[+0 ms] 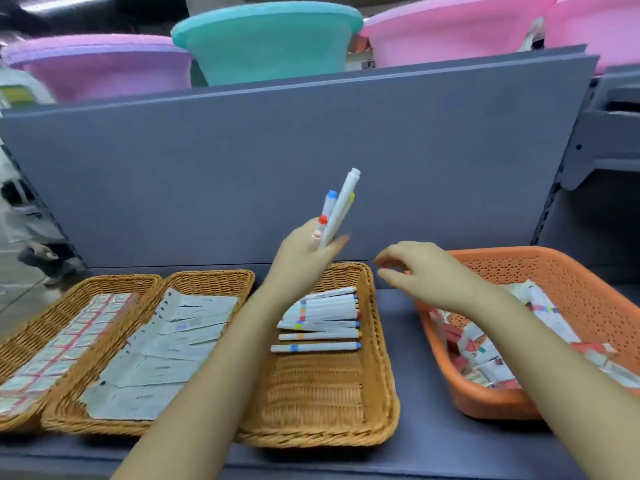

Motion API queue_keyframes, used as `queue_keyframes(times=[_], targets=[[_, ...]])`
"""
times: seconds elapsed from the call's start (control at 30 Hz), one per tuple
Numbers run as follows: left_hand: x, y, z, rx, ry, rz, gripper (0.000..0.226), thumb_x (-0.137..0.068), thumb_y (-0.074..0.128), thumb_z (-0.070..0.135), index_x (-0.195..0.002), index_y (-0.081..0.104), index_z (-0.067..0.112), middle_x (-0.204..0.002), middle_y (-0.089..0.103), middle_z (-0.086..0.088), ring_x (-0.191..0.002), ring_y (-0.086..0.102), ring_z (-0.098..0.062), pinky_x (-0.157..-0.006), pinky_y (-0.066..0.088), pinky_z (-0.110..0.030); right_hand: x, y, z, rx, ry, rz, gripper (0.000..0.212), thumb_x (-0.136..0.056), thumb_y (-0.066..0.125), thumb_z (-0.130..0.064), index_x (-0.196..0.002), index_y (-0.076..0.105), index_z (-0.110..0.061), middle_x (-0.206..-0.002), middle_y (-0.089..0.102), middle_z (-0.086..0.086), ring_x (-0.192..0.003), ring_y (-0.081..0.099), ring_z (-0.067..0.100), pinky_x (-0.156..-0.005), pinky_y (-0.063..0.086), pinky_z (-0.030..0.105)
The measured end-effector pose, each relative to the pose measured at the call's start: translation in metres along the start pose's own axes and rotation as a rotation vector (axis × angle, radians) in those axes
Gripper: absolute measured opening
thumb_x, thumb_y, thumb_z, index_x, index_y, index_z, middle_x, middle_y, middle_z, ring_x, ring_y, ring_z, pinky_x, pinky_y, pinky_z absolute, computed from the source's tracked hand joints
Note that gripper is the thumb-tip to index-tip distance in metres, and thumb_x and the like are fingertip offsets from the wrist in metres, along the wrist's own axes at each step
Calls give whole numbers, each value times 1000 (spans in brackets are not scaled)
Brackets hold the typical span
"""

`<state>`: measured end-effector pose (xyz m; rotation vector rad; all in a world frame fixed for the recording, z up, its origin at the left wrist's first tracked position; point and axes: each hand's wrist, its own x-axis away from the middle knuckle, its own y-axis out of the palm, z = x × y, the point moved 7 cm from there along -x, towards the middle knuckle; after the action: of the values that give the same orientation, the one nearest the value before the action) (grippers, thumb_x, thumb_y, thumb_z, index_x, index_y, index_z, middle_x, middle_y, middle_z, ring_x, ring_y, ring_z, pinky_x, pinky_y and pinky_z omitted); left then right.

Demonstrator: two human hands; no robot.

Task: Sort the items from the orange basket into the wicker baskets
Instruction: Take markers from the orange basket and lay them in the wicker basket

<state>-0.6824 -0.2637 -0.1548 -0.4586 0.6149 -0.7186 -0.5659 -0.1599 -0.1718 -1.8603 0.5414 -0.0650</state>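
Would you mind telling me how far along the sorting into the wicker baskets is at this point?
Partly done. All three wicker baskets hold sorted stock: flat packets in the left basket, paper sleeves in the middle basket, markers laid in the right basket. In hand: the left hand grips a bunch of markers above that basket; the right hand hovers open. Left: many mixed packets remain in the orange basket.

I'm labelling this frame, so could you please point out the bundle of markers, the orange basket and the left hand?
bundle of markers (341, 206), head view, white barrel.
orange basket (568, 268), head view, far wall.
left hand (301, 252), head view, palm.
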Motion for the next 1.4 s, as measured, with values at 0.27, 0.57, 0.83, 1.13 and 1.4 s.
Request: queue_keyframes(times=[0.27,0.57,0.83,1.13,1.4], targets=[[18,-39,-62,-483,93,-169,23,-94,50,37,-82,42,20,-71,52,6,-70,52,-21,-58,37,-32,-12,38,-52,-103,82,70,31,-93,54,-21,-122,60,-17,-121,61,-5,-107,55,6,-80,31,8],[31,-41,-106,-854,210,-290,15,-94,48,30,-102,46,17,-100,61,-4,-92,58,-28,-61,34,-30,0,56,-86,-99,72,228,33,-86,66,-22,-119,59,-19,-113,56,-8,-103,50,6,-89,38,18],[33,-25,-105,-823,243,-306,19,-95,45,35,-101,51,18,-94,62,-1,-84,56,-21,-59,33,-29,-13,79,-117,328,-226,226,25,-58,87,-14,-70,66,-16,-66,56,0,-60,57,23,-47,43,29],[22,-26,-113,-853,205,-321,18,-93,50,35,-88,42,20,-86,57,0,-82,54,-22,-60,34,-29,-4,58,-82,310,-106,234,8,-83,69,-14,-91,68,-13,-90,62,4,-92,59,26,-62,43,32],[11,-50,-127,-897,124,-283,21,-97,42,42,-87,41,23,-81,53,4,-73,49,-17,-61,38,-28,9,102,-69,370,-23,-177,20,-92,53,-27,-111,58,-28,-114,55,-9,-113,49,13,-80,41,29]])
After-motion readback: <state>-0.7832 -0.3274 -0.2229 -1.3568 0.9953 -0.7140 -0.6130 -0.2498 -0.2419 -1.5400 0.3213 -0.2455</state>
